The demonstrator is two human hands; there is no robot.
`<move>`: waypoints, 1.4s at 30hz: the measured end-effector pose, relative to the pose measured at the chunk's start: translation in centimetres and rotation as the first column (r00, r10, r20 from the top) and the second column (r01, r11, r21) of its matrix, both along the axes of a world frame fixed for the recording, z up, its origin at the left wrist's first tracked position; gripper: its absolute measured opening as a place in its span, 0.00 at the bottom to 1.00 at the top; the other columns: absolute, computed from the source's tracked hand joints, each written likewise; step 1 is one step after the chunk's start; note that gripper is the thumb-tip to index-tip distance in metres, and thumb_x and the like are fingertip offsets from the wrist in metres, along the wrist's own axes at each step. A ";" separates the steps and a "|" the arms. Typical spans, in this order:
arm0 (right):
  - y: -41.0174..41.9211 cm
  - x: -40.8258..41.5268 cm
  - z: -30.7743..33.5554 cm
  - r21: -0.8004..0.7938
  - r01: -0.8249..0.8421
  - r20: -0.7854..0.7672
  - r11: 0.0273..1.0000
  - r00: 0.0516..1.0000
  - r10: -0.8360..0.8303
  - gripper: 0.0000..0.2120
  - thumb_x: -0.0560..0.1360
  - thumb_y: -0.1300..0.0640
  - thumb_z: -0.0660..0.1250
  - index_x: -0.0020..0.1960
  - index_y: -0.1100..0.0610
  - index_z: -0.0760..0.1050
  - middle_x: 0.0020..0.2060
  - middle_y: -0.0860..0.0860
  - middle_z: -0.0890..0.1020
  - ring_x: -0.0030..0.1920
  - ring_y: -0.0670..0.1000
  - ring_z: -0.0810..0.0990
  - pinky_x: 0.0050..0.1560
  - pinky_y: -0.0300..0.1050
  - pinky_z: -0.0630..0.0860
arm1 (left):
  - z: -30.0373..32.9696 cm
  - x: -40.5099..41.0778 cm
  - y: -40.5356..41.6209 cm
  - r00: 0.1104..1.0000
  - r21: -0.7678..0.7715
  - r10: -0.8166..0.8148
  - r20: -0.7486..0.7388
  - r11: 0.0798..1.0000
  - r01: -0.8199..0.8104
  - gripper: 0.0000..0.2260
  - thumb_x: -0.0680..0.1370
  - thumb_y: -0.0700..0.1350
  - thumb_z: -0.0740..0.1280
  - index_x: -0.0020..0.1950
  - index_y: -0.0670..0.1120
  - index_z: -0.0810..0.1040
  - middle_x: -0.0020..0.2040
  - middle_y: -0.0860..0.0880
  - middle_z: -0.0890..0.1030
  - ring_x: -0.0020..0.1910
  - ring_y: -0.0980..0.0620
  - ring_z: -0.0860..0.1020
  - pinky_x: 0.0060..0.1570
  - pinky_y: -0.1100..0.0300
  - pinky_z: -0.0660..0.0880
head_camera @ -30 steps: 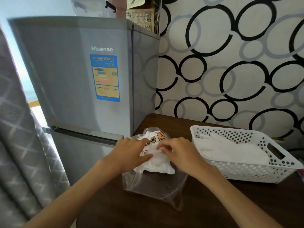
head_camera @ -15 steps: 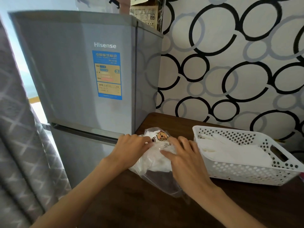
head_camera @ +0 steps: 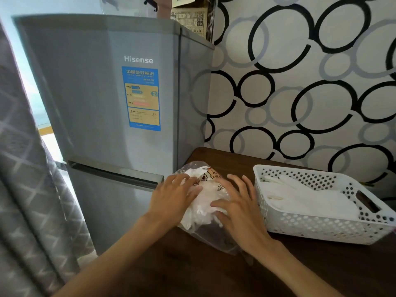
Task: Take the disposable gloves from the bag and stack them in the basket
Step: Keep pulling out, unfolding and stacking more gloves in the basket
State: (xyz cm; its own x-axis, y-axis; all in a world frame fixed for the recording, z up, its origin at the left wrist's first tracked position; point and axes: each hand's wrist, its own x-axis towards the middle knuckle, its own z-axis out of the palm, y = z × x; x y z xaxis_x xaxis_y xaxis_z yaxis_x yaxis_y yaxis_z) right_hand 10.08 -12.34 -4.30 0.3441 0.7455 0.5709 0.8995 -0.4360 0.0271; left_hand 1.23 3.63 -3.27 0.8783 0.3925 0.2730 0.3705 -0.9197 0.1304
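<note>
While both hands, left (head_camera: 173,197) and right (head_camera: 236,205), press spread fingers on the glove bag (head_camera: 205,202), the basket (head_camera: 321,224) sits just right.

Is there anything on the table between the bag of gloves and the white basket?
Nothing visible: only bare tabletop separates the bag from the basket, apart from the right hand resting on the bag.

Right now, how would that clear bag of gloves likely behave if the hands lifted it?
Probably floppy: the bag lies crumpled and sagging on the table between the left hand and right hand. Likely light, since the gloves inside look thin and wadded. The glossy film may be slippery.
</note>
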 end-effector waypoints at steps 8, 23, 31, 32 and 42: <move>-3.2 -1.5 0.6 -0.069 -0.249 0.136 0.966 0.957 0.256 0.15 0.62 0.55 0.78 0.48 0.48 0.82 0.52 0.46 0.82 0.58 0.48 0.69 0.63 0.46 0.62 | -0.1 1.1 -1.0 0.993 0.107 0.085 -0.087 0.991 -0.076 0.22 0.83 0.58 0.44 0.73 0.57 0.64 0.72 0.53 0.70 0.69 0.48 0.70 0.65 0.50 0.69; -3.9 -1.8 3.7 -0.030 0.068 -0.524 0.997 0.849 -0.074 0.12 0.75 0.52 0.69 0.58 0.46 0.79 0.52 0.41 0.82 0.49 0.40 0.79 0.47 0.30 0.73 | 3.9 -0.9 -0.1 0.961 -0.498 -0.267 -0.065 0.844 0.201 0.43 0.65 0.71 0.69 0.75 0.60 0.57 0.77 0.57 0.59 0.75 0.52 0.59 0.73 0.48 0.60; -4.5 -1.5 3.9 -0.135 0.026 -0.507 0.990 0.857 -0.092 0.04 0.71 0.52 0.73 0.42 0.44 0.80 0.41 0.38 0.78 0.41 0.38 0.75 0.33 0.27 0.65 | 1.4 0.3 0.2 0.897 -0.251 -0.183 -0.403 0.964 0.084 0.38 0.76 0.63 0.63 0.78 0.57 0.44 0.79 0.55 0.40 0.78 0.46 0.40 0.74 0.44 0.45; -4.6 -1.4 3.8 -0.150 0.014 -0.496 0.989 0.864 -0.088 0.04 0.72 0.52 0.72 0.41 0.43 0.79 0.42 0.39 0.79 0.43 0.38 0.75 0.34 0.27 0.65 | 1.3 1.0 0.6 0.904 -0.283 -0.195 -0.380 0.955 0.087 0.39 0.76 0.60 0.65 0.79 0.56 0.45 0.79 0.55 0.41 0.78 0.46 0.41 0.75 0.44 0.46; -2.8 0.7 4.0 -0.081 0.134 -0.544 0.988 0.825 -0.156 0.10 0.77 0.48 0.65 0.57 0.43 0.78 0.49 0.41 0.82 0.42 0.39 0.78 0.45 0.30 0.73 | 2.7 5.6 2.7 0.960 -0.410 -0.208 -0.189 0.905 0.115 0.35 0.70 0.46 0.76 0.74 0.56 0.64 0.79 0.51 0.52 0.77 0.49 0.49 0.74 0.50 0.49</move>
State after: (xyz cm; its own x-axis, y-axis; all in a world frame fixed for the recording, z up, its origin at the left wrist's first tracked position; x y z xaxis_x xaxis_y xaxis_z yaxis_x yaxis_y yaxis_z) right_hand 10.76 -15.09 -0.31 0.6970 0.6793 0.2295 0.6986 -0.5712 -0.4310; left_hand 6.82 6.29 -0.60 0.9581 0.2740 -0.0833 0.2829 -0.8606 0.4234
